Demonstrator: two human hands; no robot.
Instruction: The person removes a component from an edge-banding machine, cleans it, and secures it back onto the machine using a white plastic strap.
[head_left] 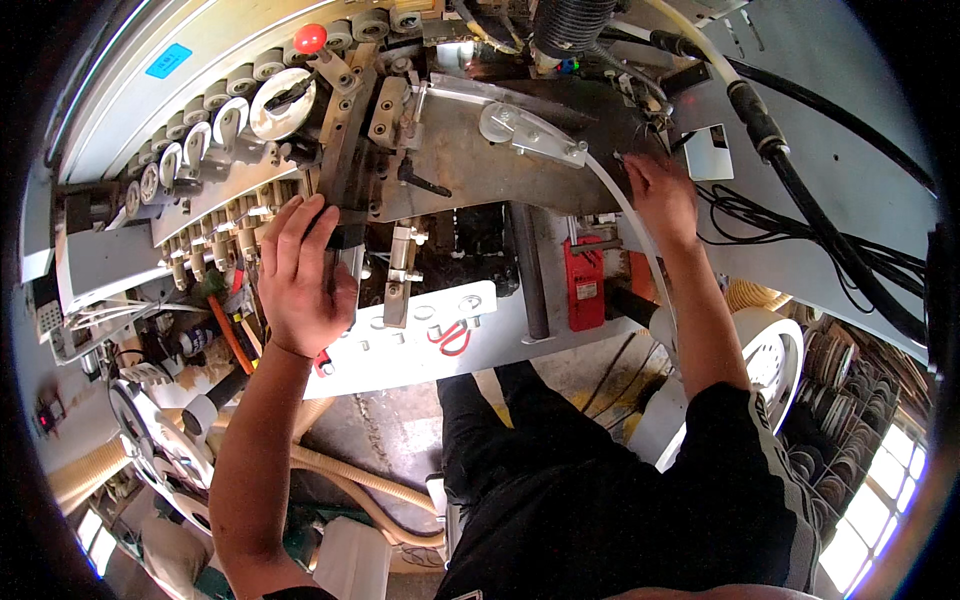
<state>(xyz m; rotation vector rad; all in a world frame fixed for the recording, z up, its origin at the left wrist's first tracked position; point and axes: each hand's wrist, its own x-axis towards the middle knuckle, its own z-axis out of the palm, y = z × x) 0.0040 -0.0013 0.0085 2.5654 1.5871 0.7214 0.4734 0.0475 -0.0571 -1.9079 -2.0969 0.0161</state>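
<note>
My left hand [305, 275] lies with its fingers stretched over the lower end of a dark metal guide bar [345, 190], thumb lowered along the bar's right side. My right hand [660, 200] is at the right edge of a wide bare metal plate [460, 165], fingers bent and drawn together. Whatever those fingertips pinch, if anything, is too small to make out. On the plate sit a clear plastic fitting [530, 135] with a pale hose [625, 200] and a black clamp lever [425, 180]. A small metal bracket [398, 270] hangs below the plate's front edge.
A red-knobbed lever [311, 40] stands beside a row of rollers [240, 80] at the upper left. Black cables [800, 150] run down the right side. A white panel [420, 325] holds red-handled scissors [452, 338], near a red box [585, 285]. Beige hoses [370, 480] cross the floor.
</note>
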